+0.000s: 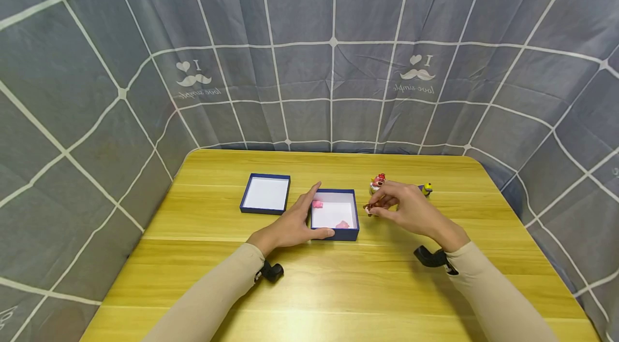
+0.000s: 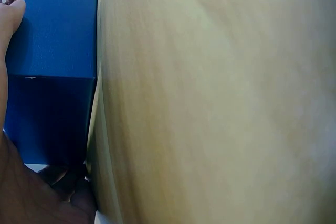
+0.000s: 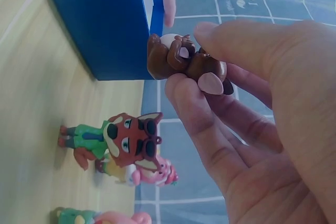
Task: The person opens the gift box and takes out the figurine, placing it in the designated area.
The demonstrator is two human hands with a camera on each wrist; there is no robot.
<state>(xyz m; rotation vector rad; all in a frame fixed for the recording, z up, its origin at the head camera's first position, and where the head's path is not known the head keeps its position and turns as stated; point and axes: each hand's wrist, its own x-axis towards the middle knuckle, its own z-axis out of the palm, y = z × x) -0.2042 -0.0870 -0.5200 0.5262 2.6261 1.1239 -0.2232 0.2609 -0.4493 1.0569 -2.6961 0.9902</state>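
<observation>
My left hand [image 1: 290, 226] spans the left side of an open blue box [image 1: 338, 235], its thumb along the front edge and its fingers toward the back. Inside the white interior lie two pink items, one at the back left [image 1: 317, 204] and one near the front [image 1: 343, 225]. Just right of the box, the right hand [image 1: 416, 210] pinches a small brown figure between thumb and fingers. The right wrist view shows this brown figure [image 3: 165, 61] with pinkish parts, apart from the box. In the left wrist view the box's outer wall [image 2: 58, 30] hides most of the fingers.
A shallow blue lid [image 1: 265, 193] with a white inside lies left of the box. A fox figure [image 3: 126, 140] in green stands near a pink figure with a red top [image 3: 164, 172]. Another green-and-pink figure [image 3: 79, 217] is partly in view. A patterned grey cloth surrounds the table.
</observation>
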